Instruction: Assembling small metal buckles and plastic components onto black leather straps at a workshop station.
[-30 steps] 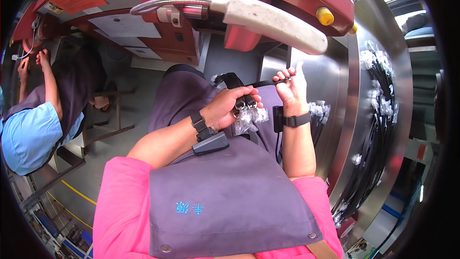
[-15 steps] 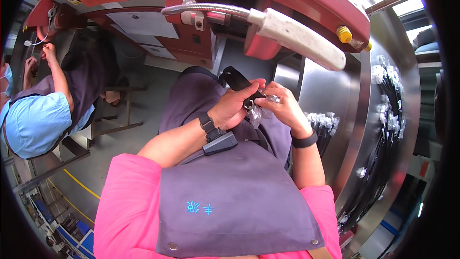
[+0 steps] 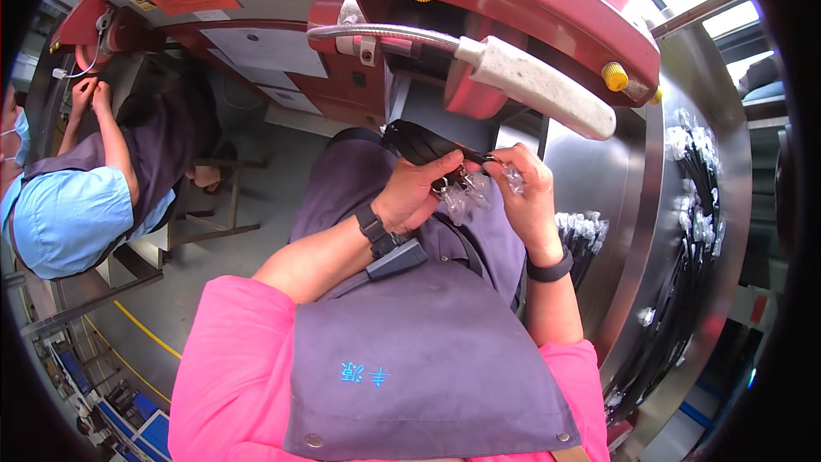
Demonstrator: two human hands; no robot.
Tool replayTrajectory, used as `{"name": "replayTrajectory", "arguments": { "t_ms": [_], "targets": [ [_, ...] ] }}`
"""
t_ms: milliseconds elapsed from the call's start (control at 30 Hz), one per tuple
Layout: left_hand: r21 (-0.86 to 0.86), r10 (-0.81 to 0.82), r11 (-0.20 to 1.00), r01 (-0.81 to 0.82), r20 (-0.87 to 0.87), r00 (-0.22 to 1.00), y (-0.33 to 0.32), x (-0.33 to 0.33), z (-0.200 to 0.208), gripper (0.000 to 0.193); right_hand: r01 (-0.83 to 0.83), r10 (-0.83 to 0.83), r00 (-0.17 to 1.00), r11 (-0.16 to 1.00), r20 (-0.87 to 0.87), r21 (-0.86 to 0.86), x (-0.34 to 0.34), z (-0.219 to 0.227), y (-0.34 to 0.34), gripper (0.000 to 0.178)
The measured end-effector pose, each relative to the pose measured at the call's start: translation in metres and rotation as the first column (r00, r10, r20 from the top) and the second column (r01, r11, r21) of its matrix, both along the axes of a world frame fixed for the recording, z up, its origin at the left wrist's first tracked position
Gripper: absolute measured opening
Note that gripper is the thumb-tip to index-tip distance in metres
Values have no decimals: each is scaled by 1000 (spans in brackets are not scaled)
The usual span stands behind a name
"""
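In my left hand (image 3: pixel 407 194) is a bundle of black straps (image 3: pixel 417 144), gripped over my lap with the thumb on top. Metal fittings in clear plastic wrap (image 3: pixel 460 198) hang from the bundle's near end, beside my left fingers. My right hand (image 3: pixel 527 197) is closed on the end of one black strap, just right of the bundle. A piece of clear plastic wrap (image 3: pixel 512 178) shows at its fingers. That strap stretches between the two hands; part of the bundle is hidden under my left palm.
A red machine (image 3: pixel 513 0) with yellow knobs stands ahead, and a white lamp-like bar (image 3: pixel 547 90) hangs over my hands. Metal trays at right carry straps with plastic-wrapped ends (image 3: pixel 697 205) and a smaller bunch (image 3: pixel 581 231). A co-worker in blue (image 3: pixel 73 214) sits at left.
My right hand has moved right, away from my left, drawing a strap end out from the bundle. The bundle appears more fanned, and the view has shifted slightly.
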State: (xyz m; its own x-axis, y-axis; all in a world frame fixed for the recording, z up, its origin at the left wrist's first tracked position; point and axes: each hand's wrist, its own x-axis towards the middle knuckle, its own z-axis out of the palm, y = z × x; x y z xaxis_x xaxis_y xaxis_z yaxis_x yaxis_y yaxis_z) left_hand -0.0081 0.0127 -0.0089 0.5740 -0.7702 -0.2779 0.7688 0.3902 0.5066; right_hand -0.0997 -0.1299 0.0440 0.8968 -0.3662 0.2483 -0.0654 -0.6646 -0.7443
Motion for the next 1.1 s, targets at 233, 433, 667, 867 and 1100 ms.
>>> {"name": "replayTrajectory", "arguments": {
  "t_ms": [233, 433, 667, 867, 1100],
  "targets": [
    [-44, -62, 997, 56, -145, 987, -5, 2, 4, 20, 152, -165, 985, 966, 45, 207, 10, -1, 4, 10],
    [-9, -28, 1000, 26, -247, 969, -10, 3, 15, 23, 134, -191, 980, 851, 60, 508, 18, -15, 0, 9],
    [-24, -4, 1000, -1, -223, 975, -15, 5, 17, 27, 173, -208, 978, 800, -5, 575, 30, -18, -8, 7],
    [-47, -24, 999, 13, -242, 970, -15, 6, 11, 30, 188, -187, 980, 783, -65, 593, 36, -16, -13, 11],
    [-37, 11, 999, -21, -258, 966, -16, 6, 13, 29, 215, -163, 977, 760, -141, 613, 39, -14, -18, 16]
  ]
}}
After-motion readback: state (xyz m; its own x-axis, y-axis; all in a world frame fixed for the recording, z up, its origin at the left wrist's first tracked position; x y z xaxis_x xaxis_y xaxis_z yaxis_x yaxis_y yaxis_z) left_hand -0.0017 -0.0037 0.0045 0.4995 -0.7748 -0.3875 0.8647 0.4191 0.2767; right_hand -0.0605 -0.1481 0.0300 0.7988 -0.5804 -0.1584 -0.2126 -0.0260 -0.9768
